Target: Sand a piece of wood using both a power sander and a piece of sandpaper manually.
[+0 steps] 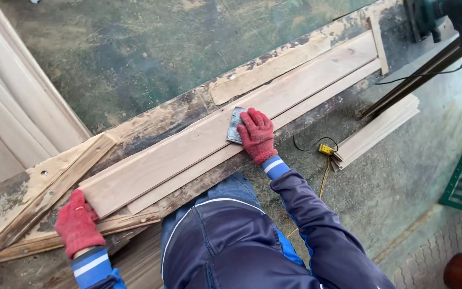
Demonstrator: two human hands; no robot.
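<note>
Plank (pixel 199 150) of pale bare wood lies lengthwise along the worn, paint-flaked surface (pixel 151 115), running from near its left end up toward the far right end; a second, narrower board (pixel 322 99) sits tucked just beside it along the near edge; a thinner strip (pixel 274 67) lies along the far edge, touching the plank's upper side. Over at the left end, a frame of rough slats (pixel 38 198) forms a shallow angle on the surface. Beyond the right end, a stack of pale boards (pixel 380 131) rests on the concrete floor (pixel 402 182), with a yellow cable (pixel 324 160) just beside it. Right hand (pixel 256 134), in a red knit glove, presses flat on a grey sheet of sandpaper (pixel 235 124) at the middle of the plank, fingers spread over it, gripping it against the wood; left hand (pixel 76 222), also red-gloved, is curled down over the plank's left end and the slat beneath, holding it steady at the near edge.
</note>
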